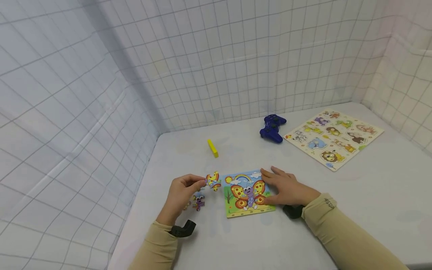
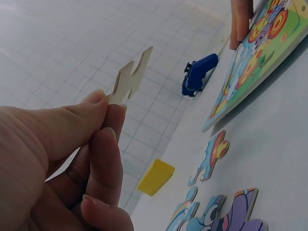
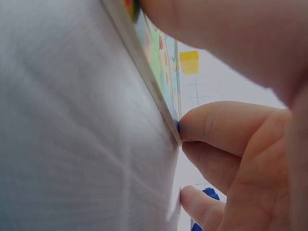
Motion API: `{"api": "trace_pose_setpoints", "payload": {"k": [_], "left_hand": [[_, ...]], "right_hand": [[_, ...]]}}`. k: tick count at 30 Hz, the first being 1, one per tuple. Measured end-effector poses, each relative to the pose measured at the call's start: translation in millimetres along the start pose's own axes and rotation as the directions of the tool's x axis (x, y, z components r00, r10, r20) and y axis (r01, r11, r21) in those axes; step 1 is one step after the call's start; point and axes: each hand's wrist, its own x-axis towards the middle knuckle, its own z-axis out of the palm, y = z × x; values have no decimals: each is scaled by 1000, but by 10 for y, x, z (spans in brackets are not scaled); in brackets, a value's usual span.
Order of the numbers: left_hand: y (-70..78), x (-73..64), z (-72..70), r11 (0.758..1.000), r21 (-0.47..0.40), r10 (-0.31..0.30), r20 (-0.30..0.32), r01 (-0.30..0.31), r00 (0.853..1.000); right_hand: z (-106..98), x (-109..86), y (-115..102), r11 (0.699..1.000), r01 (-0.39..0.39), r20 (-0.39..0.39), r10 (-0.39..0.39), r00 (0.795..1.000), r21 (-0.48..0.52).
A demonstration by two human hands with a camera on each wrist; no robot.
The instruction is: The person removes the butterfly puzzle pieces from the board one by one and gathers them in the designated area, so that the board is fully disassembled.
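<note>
My left hand (image 1: 182, 195) pinches a jigsaw piece (image 2: 130, 79) between thumb and index finger, raised above the table. Its plain pale back and notched edge face the left wrist view. Under and beside that hand lie several loose jigsaw pieces (image 1: 198, 202), among them a purple one with eyes (image 2: 231, 216). To their right is a square butterfly puzzle board (image 1: 233, 210), flat on the table. My right hand (image 1: 287, 187) rests spread over the board's right side, thumb on the picture and fingertips along the edge.
A yellow block (image 1: 212, 148) lies beyond the loose pieces. Farther back sits a dark blue game controller (image 1: 272, 128), beside a large animal puzzle board (image 1: 318, 155) at the right. White gridded cloth walls (image 1: 216, 75) enclose the table's back and sides.
</note>
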Motion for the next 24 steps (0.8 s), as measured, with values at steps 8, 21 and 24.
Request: {"api": "trace_pose_setpoints", "payload": {"k": [8, 21, 24], "left_hand": [[-65, -29, -93, 988, 154, -13, 194, -17, 981], [-76, -68, 58, 932, 351, 22, 194, -91, 981], [-61, -85, 89, 924, 368, 36, 179, -101, 983]], "right_hand": [[19, 1, 27, 1000, 18, -9, -18, 1000, 10], [-31, -18, -11, 1000, 30, -11, -30, 999, -4], [-25, -11, -10, 999, 31, -7, -31, 999, -8]]}}
